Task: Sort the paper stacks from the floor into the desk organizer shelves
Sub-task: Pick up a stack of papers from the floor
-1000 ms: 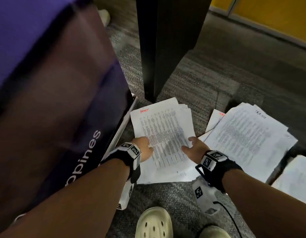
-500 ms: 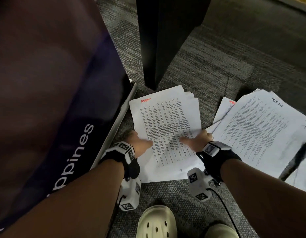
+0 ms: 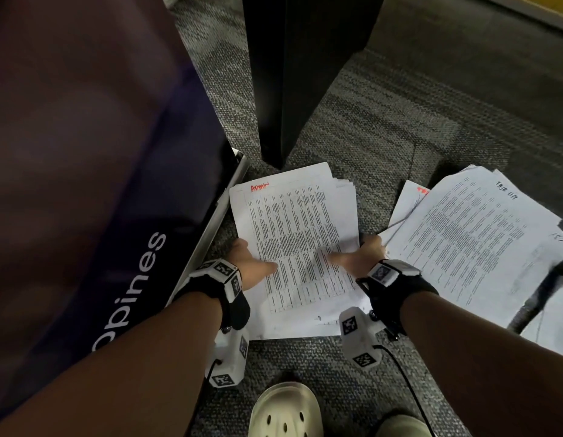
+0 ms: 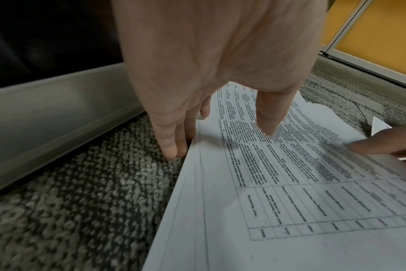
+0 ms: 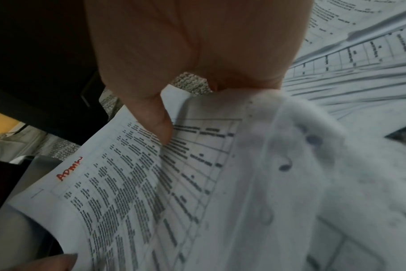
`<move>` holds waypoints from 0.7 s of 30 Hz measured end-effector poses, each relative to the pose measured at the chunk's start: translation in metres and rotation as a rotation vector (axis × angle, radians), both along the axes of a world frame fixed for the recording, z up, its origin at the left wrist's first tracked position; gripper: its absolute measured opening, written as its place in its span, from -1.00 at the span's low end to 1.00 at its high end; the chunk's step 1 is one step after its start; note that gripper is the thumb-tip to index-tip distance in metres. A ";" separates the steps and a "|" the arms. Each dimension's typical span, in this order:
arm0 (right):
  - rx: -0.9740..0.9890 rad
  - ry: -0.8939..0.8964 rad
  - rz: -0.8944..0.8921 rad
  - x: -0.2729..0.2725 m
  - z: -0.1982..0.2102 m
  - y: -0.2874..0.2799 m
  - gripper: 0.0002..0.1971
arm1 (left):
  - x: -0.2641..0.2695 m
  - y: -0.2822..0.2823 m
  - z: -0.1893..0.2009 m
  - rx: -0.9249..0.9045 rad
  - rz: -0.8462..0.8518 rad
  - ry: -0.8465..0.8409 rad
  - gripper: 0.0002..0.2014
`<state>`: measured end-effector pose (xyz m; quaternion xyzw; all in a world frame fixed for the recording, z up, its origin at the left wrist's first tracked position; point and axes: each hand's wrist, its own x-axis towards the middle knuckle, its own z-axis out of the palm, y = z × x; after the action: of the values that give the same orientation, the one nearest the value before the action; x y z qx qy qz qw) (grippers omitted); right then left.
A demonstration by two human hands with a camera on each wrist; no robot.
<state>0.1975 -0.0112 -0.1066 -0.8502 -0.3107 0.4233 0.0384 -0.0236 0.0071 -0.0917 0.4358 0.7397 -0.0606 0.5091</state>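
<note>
I pinch the white printed paper stack marked in red [image 3: 293, 247] between left hand [image 3: 252, 266] and right hand [image 3: 362, 260], thumbs on top, its long axis running away from both grips across the grey carpet [image 3: 352, 137].

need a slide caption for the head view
Both hands, left hand and right hand, grip the sides of a printed paper stack on the carpet.

This looks like an office. The floor is grey, tightly woven commercial carpet [image 3: 384, 127] laid in tiles, with a dark panel-like furniture leg [image 3: 293, 74] standing on it and a yellow wall panel [image 4: 382, 31] framed in pale metal strips along the edge. Stacks of printed sheets [image 3: 299, 247] with tables of small type, one headed by red handwriting, lie spread over the carpet.
</note>
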 end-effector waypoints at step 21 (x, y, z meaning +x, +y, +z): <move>0.132 0.339 0.298 0.030 0.171 0.008 -0.52 | -0.002 0.002 0.068 0.130 0.213 -0.147 0.42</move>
<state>0.2276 -0.0034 0.0639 -0.7073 -0.4487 0.5400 0.0825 -0.0256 0.0095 -0.0241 0.3900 0.7448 0.0738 0.5364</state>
